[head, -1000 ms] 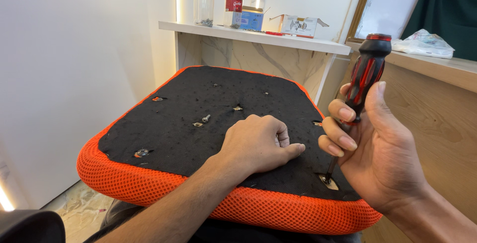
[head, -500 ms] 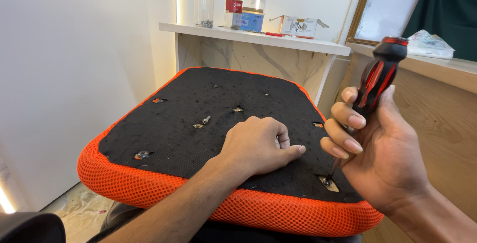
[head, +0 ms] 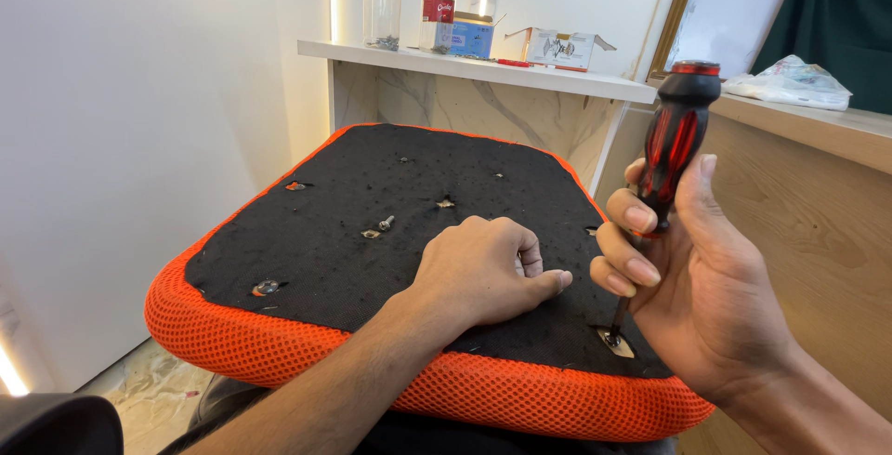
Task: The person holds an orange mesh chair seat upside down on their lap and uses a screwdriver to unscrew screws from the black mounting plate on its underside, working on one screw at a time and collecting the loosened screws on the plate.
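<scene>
An upturned chair seat [head: 325, 260] lies in front of me, black fabric underneath with an orange mesh rim [head: 520, 395]. My left hand [head: 483, 269] rests on the black fabric, fingers curled loosely, pressing the seat down. My right hand [head: 706, 297] grips a red-and-black screwdriver [head: 674, 148] held nearly upright. Its tip sits in a screw hole [head: 615, 339] near the seat's front right corner. A loose screw [head: 386, 223] stands near the middle of the seat.
Several more holes with metal inserts dot the black fabric. A white shelf [head: 483, 66] behind holds glass jars, small boxes and screws. A wooden counter [head: 818, 195] stands at the right with a plastic bag on it. A white wall is at the left.
The screwdriver handle has tilted slightly right and my right hand's fingers have shifted on it, as in turning. My left hand has stayed in place on the seat.
</scene>
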